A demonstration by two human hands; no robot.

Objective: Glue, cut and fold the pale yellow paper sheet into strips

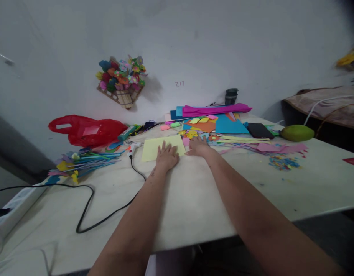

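A pale yellow sheet of paper (149, 148) lies flat on the table. On its right part rests my left hand (167, 156), palm down with the fingers spread. Just off the sheet's right edge is my right hand (198, 147), its thumb pointing left toward the paper and its fingers bent a little over the table. Small paper flowers (191, 134) in yellow, blue and orange lie right beyond its fingertips, with a pink piece (185, 141) beside them. I see nothing held in either hand.
A glue gun (133, 148) trails a black cord (92, 197) across the table's left side. Around it are a red plastic bag (89, 130) and paper flower stems (93, 163). Coloured sheets (231, 124), a phone (260, 130), a green mango-like fruit (297, 132) and small scraps (284, 162) lie to the right.
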